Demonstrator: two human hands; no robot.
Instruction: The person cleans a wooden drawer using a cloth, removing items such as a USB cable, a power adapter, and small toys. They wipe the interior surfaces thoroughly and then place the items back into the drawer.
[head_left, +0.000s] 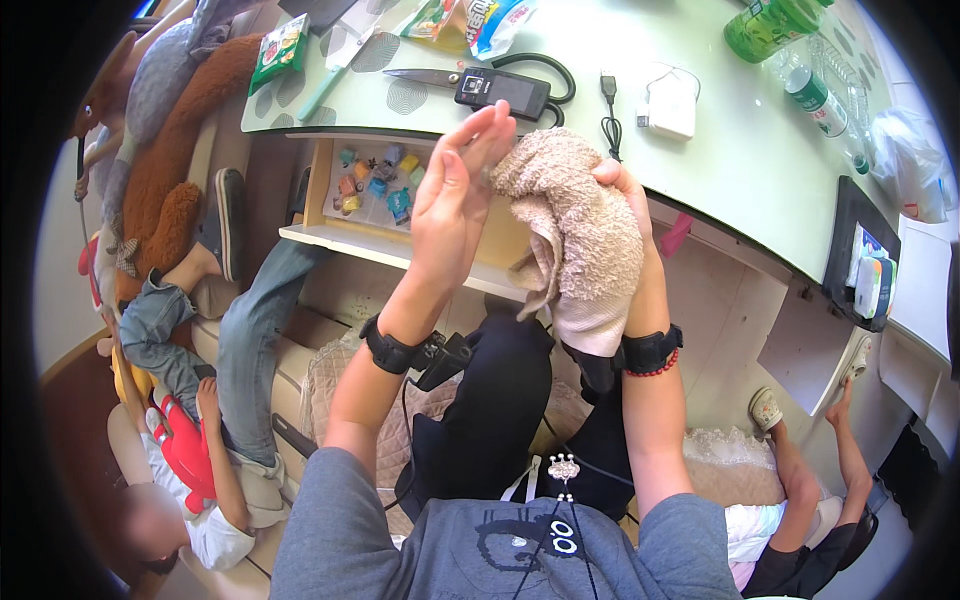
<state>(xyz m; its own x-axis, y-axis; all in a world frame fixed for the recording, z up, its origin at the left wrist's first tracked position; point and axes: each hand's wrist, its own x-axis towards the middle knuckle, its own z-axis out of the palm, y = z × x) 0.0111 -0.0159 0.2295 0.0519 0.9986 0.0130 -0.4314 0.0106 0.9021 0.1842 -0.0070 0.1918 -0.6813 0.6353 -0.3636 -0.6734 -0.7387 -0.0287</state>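
A beige terry towel, bunched and folded over, is held up in front of the desk. My right hand grips it from the right side, thumb on the cloth and the other fingers mostly hidden behind it. To the left of the towel, my left hand is raised with straight fingers and the palm turned towards the cloth. It holds nothing; whether its edge touches the towel I cannot tell. Below both hands, a pulled-out drawer has several small coloured pieces on a paper sheet.
On the desk lie large scissors, a black handheld device, a teal-handled knife, a USB cable and a white adapter. A plastic bottle lies right. People sit at left and right.
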